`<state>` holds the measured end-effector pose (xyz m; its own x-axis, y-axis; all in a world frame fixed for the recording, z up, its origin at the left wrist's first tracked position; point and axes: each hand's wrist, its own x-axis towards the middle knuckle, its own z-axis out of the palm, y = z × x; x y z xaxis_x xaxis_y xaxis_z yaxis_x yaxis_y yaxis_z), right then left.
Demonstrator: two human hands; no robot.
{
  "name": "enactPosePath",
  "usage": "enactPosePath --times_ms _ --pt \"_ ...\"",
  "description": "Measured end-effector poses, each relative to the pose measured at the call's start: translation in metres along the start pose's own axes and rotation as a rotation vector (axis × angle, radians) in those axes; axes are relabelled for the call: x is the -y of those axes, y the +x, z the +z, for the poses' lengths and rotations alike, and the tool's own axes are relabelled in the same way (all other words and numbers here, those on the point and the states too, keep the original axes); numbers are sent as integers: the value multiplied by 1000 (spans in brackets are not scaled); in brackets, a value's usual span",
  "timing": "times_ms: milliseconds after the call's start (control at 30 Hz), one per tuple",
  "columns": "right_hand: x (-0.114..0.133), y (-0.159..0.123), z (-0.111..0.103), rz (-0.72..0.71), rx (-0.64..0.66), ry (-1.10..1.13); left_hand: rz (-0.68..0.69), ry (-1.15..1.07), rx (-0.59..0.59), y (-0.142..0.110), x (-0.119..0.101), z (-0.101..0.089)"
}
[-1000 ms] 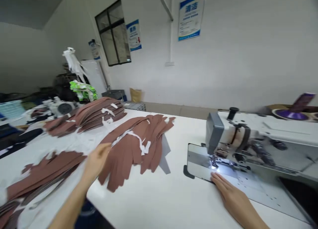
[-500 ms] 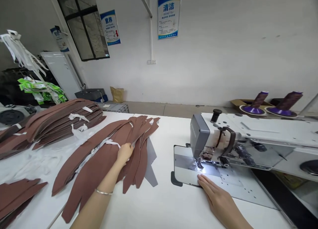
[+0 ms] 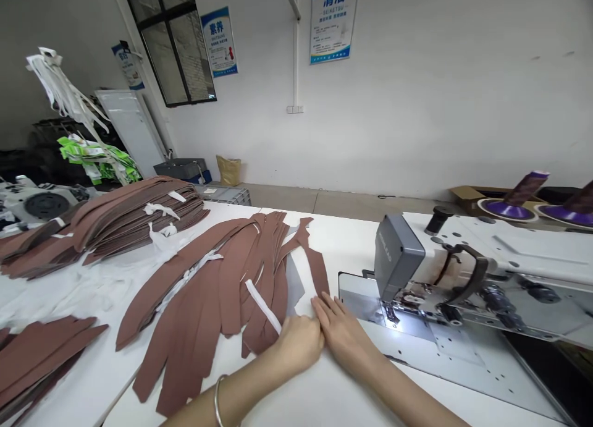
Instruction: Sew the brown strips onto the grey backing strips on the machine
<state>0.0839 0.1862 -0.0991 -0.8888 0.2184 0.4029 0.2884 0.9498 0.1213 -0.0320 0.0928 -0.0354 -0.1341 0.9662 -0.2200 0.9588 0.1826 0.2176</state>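
Note:
Both my hands meet on the white table just left of the sewing machine. My left hand is curled, its fingers closed at the near end of a bundle of brown fabric strips. My right hand lies beside it with fingers stretched out, their tips resting on the end of one brown strip pulled away from the bundle. A white tie crosses the bundle by my left hand.
A second tied stack of brown strips lies farther left, and more strips sit at the near left edge. Purple thread cones stand behind the machine. Another machine sits at far left.
My right hand left the machine's plate and moved left to the fabric. My left hand drew toward me along the bundle, and one strip now lies apart on the right.

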Motion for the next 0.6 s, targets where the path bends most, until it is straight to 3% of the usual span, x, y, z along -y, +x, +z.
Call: enactPosePath --times_ms 67,133,233,333,400,433,500,600 --pt "-3 6 16 -14 37 38 12 -34 37 -11 9 -2" --pt "-11 -3 26 -52 -11 31 -43 -74 24 -22 34 -27" --pt "-27 -31 28 -133 -92 28 -313 -48 -190 -44 102 -101" --pt "-38 -56 25 -141 -146 92 -676 217 -477 -75 192 -187" --pt "-40 -63 26 -121 -170 96 -904 400 -571 -98 249 -231" --pt "-40 -64 28 -116 -181 88 -946 460 -606 -109 273 -245" --pt "-39 -63 32 -119 -200 72 -1015 492 -623 -126 311 -259" --pt "-38 -60 36 -123 -209 56 -967 487 -604 -130 339 -243"
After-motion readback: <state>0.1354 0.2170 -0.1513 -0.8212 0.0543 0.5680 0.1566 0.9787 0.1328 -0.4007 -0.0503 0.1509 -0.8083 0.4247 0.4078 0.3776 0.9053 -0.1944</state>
